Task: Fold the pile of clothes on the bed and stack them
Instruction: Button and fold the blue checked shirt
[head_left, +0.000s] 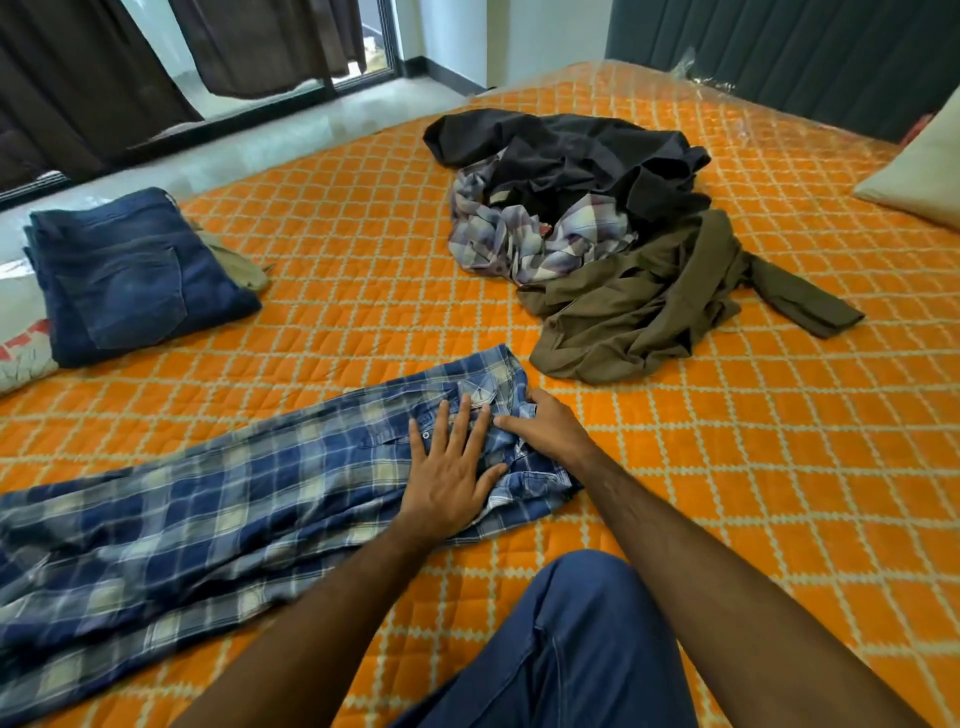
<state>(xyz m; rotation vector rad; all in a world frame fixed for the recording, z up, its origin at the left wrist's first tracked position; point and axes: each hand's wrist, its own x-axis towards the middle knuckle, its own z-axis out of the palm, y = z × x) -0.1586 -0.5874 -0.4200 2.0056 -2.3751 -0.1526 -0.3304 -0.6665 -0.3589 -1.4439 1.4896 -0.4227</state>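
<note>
A blue plaid shirt (208, 493) lies folded lengthwise across the orange quilted bed (727, 467), its collar end at the right. My left hand (452, 473) presses flat on the shirt near the collar, fingers spread. My right hand (545, 428) rests at the collar end, fingers curled on the fabric. Farther back sits the unfolded pile: a black garment (571, 150), a pale plaid shirt (519, 234) and an olive garment (634, 306). Folded blue jeans (135, 275) lie at the left on a folded beige piece (239, 260).
My knee in blue trousers (582, 634) rests on the bed at the front. A cream pillow (924, 171) lies at the right edge. A dark headboard (779, 47) stands behind. Beyond the bed's left edge are the floor and dark curtains (78, 67).
</note>
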